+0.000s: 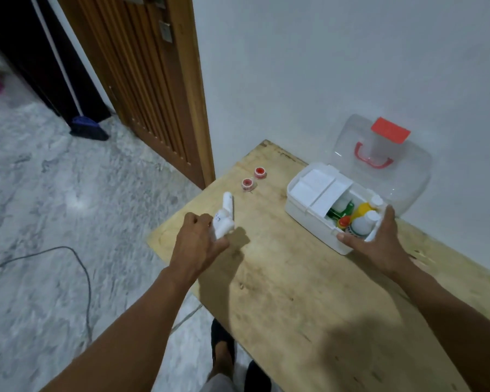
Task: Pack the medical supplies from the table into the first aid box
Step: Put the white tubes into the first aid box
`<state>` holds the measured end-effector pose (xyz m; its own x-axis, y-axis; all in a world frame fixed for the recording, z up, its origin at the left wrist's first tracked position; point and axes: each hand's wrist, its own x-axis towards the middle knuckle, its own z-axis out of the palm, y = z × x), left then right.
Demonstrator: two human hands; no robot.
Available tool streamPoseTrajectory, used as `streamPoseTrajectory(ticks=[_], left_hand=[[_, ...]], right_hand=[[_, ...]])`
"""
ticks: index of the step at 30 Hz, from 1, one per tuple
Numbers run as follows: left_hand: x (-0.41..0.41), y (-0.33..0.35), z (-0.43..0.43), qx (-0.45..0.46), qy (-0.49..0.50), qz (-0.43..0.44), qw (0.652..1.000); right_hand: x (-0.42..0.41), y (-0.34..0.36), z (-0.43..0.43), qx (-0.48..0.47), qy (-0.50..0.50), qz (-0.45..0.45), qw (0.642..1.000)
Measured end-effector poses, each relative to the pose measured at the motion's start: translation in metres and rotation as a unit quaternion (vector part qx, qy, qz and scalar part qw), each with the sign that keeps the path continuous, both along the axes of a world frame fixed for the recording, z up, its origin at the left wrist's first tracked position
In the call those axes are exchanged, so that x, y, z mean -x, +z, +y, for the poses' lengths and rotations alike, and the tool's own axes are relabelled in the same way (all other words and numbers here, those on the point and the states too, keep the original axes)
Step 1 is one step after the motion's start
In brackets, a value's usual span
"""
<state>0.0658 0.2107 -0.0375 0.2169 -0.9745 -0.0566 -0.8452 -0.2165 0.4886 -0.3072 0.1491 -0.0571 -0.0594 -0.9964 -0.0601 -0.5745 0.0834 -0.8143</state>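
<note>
The plywood tabletop stands against a pale wall, its left edge open to the floor, and that edge is the main hazard because the unpacked items lie close to it. The first aid box sits toward the far right of the tabletop with its clear lid swung back near the wall; a white tray covers the left part of the box, and the open right part is already crowded with bottles, among them a yellow bottle and a white bottle. The right hand is spread open over the near right corner of the box, steadying it with thumb and fingers against the walls and lifting nothing. The left hand is closed around a bundle of white supplies, raised above the tabletop near the left edge, well apart from the box. Being loosely gathered, a piece could probably slip from that bundle during the carry and fall off the edge. The remaining space looks tight, so pushing the bundle in may tip a bottle or leave the lid unable to shut. Two small red-cored tape rolls wait near the far left edge, where a sweeping arm could knock them to the floor.
</note>
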Motion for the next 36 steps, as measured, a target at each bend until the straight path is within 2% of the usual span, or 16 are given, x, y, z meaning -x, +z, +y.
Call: streamPoseTrajectory(ticks=[2,9,16,20,27,36], left_hand=[[0.013,0.01,-0.011,0.031,-0.019,0.021,0.999],[0.07,0.058,-0.058,0.077,-0.054,0.192,0.977],[0.099,0.069,-0.109,0.018,-0.092,0.314,0.945],[0.112,0.066,-0.143,-0.022,-0.177,0.375,0.91],[0.132,0.057,-0.181,-0.05,-0.323,0.363,0.873],[0.16,0.055,-0.188,-0.059,-0.392,0.364,0.843]], right_hand=[[0.002,-0.001,0.0,-0.006,-0.002,-0.006,1.0],[-0.001,0.005,0.003,0.0,-0.001,0.005,1.0],[0.003,-0.002,0.001,-0.026,-0.02,0.029,0.999],[-0.004,0.011,-0.001,-0.004,-0.018,0.014,1.0],[-0.009,0.023,-0.003,-0.015,-0.025,0.013,0.999],[-0.014,0.026,0.0,-0.043,-0.05,0.062,0.996]])
